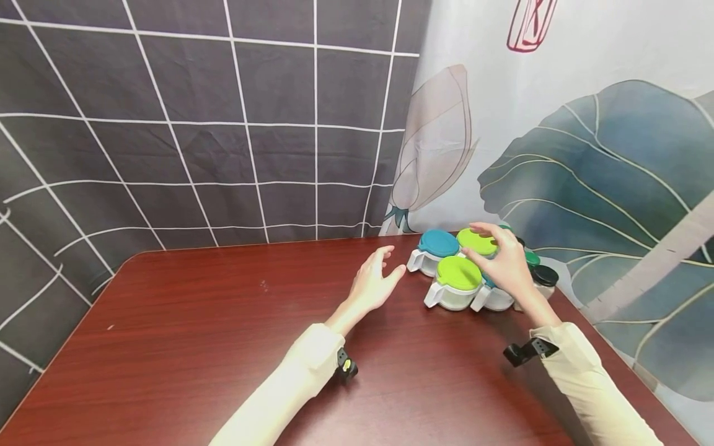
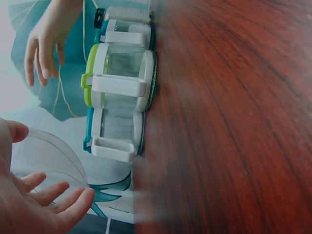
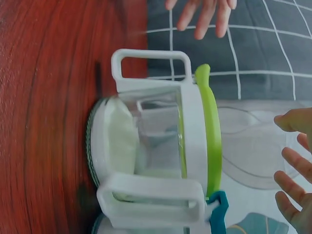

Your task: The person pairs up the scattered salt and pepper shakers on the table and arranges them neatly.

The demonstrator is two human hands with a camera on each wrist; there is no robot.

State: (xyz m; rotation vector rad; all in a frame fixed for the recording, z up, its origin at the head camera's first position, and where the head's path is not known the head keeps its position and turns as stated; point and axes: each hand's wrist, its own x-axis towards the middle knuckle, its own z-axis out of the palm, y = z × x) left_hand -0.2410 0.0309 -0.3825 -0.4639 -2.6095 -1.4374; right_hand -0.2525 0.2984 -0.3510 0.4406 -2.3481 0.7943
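Note:
My left hand (image 1: 372,282) hovers above the table, left of a group of lidded jars, its thumb apart from the fingers and nothing in it. Over the right part of the group is my right hand (image 1: 506,265), fingers spread and loosely bent, holding nothing. The front jar has a lime-green lid (image 1: 458,272), clear sides and a white handle (image 3: 151,54); some pale contents show low inside. A blue-lidded jar (image 1: 437,243) stands behind it to the left. Another lime-green lid (image 1: 474,240) is at the back, and a second blue-lidded jar (image 1: 496,299) is partly covered by my right hand.
Smaller jars with black (image 1: 544,275) and dark green lids stand at the right, near the edge of the reddish-brown wooden table (image 1: 223,322). Behind the table hangs a dark grid-patterned cloth (image 1: 195,124), and a white one with plant drawings (image 1: 602,161) is to the right.

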